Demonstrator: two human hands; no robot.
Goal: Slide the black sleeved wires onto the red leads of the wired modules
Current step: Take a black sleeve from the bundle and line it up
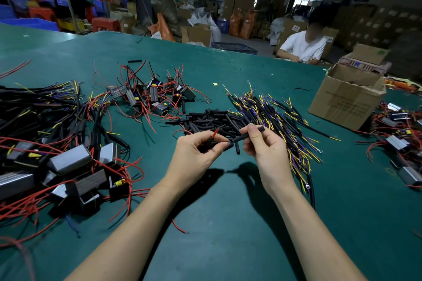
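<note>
Green matting covers the counter [228, 223], and above its middle both bare hands meet over a scatter of parts. Left hand [194, 153] has its fingers [214, 138] pressed together around a red lead [214, 134], whose tip sticks up past the thumb. Right hand [265, 143] pinches a black sleeved wire [242, 137] between thumb and forefinger, a short black end [261, 129] standing out above the fingertips. The wire's free end points at the left hand's grip, and the 2 pieces sit just beside each other; whether they touch cannot be told.

Directly behind the hands lies a heap of short black sleeves [210, 118]. To its right spreads a bundle of black wires with yellow and purple ends [269, 112]. Behind and to the left sits a cluster of wired modules [150, 96] with red leads fanning out. Nearer on the left, larger grey modules [68, 159] lie tangled with red and black wires. A loose red wire piece [179, 227] lies between the forearms. An open cardboard box [347, 96] stands at the right, and a person in a white shirt [303, 47] sits at the far edge.
</note>
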